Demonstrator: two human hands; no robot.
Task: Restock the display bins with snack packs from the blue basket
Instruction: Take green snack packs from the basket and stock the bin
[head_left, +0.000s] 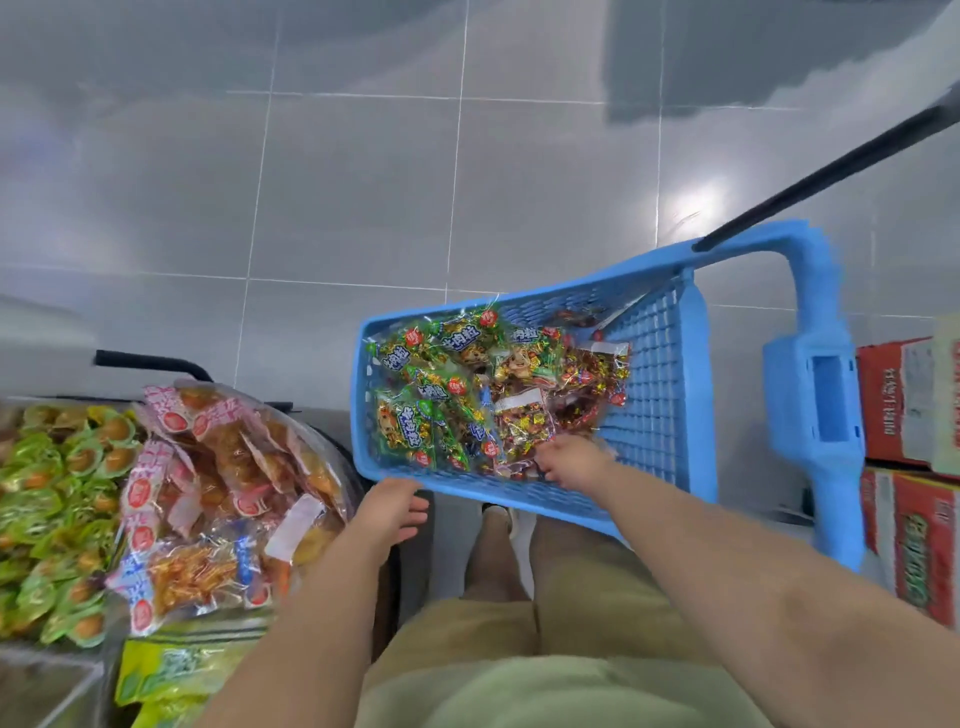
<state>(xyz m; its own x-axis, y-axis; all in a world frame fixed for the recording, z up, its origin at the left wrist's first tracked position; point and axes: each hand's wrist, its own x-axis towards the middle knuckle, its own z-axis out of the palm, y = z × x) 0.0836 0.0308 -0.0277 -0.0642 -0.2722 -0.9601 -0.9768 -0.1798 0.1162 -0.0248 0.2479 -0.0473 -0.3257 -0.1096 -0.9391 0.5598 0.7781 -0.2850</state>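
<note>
The blue basket (649, 374) stands on the floor ahead of me, with green and red snack packs (467, 395) piled in its left half. My right hand (569, 460) reaches over the near rim into the basket, its fingers closed on a clear pack of red sweets (524, 431). Just outside the basket's near left corner, my left hand (395, 512) hovers with fingers spread and nothing in it. At the left, the display bins (67, 499) hold green packs and a heap of pink-labelled orange snack bags (218, 488).
The basket's blue pull handle (821, 395) and a black rod (831, 171) rise at the right. Red cardboard boxes (909, 467) are stacked at the right edge. Grey tiled floor (363, 182) lies beyond. My legs are below the basket.
</note>
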